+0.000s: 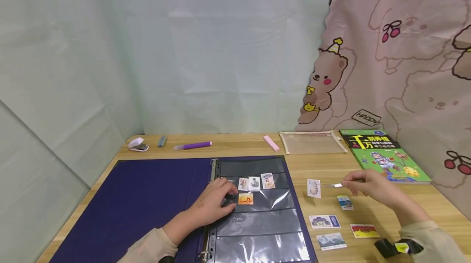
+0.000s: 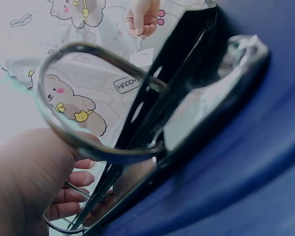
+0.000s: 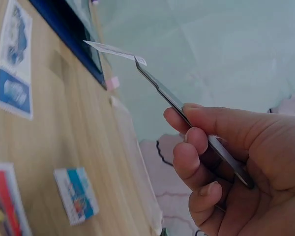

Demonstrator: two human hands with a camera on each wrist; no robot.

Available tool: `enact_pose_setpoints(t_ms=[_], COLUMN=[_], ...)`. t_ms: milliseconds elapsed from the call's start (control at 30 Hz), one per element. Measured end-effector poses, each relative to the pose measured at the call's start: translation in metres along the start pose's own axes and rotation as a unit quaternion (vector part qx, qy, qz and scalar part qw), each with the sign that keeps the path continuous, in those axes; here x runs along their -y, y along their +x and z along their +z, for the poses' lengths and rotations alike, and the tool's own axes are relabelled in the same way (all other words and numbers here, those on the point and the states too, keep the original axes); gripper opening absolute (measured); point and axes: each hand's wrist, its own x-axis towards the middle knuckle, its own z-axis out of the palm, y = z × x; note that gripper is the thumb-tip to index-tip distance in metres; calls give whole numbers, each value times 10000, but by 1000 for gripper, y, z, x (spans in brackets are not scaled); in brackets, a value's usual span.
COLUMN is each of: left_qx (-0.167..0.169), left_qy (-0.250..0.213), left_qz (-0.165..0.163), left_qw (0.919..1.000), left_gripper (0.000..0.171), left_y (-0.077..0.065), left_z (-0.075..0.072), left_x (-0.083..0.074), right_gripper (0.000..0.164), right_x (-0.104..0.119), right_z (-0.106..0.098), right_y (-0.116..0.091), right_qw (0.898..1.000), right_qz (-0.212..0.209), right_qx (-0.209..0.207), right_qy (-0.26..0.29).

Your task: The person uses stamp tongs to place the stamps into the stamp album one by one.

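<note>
My right hand (image 1: 369,187) pinches metal tweezers (image 3: 162,91) between thumb and fingers. Their tips grip the edge of a pale stamp (image 1: 314,188), which hangs above the table to the right of the album. On the black pocket page (image 1: 261,224) of the blue stamp album (image 1: 154,197) rests my left hand (image 1: 215,199), its fingers relaxed and slightly bent beside the metal rings (image 2: 83,147). Right by those fingertips is an orange stamp (image 1: 245,198). Several more stamps, one of them a reddish one (image 1: 268,181), sit in the pocket row above it.
Loose stamps lie right of the album: a blue one (image 1: 345,202), a long one (image 1: 324,221), a grey landscape (image 1: 331,241) and a red-yellow one (image 1: 364,231). Behind are a stapler (image 1: 137,144), purple marker (image 1: 193,145), pink block (image 1: 271,143), mesh pouch (image 1: 312,143) and green book (image 1: 390,160).
</note>
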Motion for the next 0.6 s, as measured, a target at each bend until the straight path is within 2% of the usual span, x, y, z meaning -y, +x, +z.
enact_pose_setpoints(t_ms=[267,467,600], left_qx=[-36,-19,-55], left_qy=[-8,-69,-46], left_qz=[-23,-63,-51], left_qw=[10000,10000,10000], left_gripper=[25,25,25], left_y=[0,0,0], left_z=[0,1,2], left_x=[0,-1,-1], right_gripper=[25,24,23], right_x=[21,31,37], right_z=[4,10,17], right_y=[22,37,46], right_qw=[9997,9997,9998], right_qz=[-70,-205,-150], right_qx=[0,-11,-87], right_qy=[-244,-147,-141])
